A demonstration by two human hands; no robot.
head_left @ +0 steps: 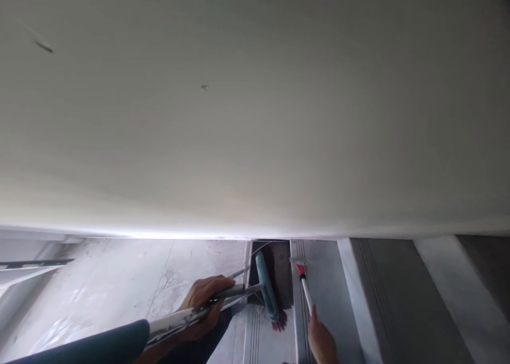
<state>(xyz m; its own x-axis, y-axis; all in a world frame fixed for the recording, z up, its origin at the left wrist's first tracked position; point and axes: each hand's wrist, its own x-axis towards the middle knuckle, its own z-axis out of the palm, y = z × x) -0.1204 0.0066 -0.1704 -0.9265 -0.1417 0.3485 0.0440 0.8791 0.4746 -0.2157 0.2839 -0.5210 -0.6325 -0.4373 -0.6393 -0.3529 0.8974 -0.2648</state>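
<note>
The left hand [205,305] is clamped round a metal broom handle [223,299]; its long axis runs right and slightly up to the teal broom head [266,284], which lies on a stair step [274,332]. The right hand [322,343] is closed on a white scraper [306,289], its red-tipped blade pointing up-left along the step edge, just right of the broom head.

The single head camera tilts up at a pale wall [255,109], with stairs [358,300] close below.
</note>
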